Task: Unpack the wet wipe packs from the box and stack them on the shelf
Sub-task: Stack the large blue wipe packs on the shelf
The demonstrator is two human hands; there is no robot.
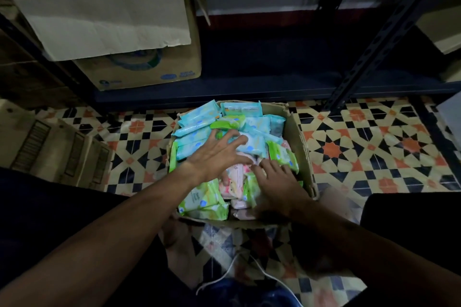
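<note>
An open cardboard box (298, 132) stands on the tiled floor in front of me, filled with several wet wipe packs in blue (197, 129), green (283, 154) and pink (234, 187). My left hand (217, 154) reaches into the box with fingers spread and bent over a blue pack in the middle. My right hand (277, 182) lies over the packs at the near right of the box, its fingers down among them; whether it grips one is hidden. The dark metal shelf (262, 75) runs just behind the box, its lowest board bare on the right.
A large cardboard carton (139, 67) with a pale flap sits on the shelf at the left. A slotted shelf upright (379, 42) slants at the right. Flat cartons (55, 147) lie on the floor to the left. A white cable (232, 271) runs near my knees.
</note>
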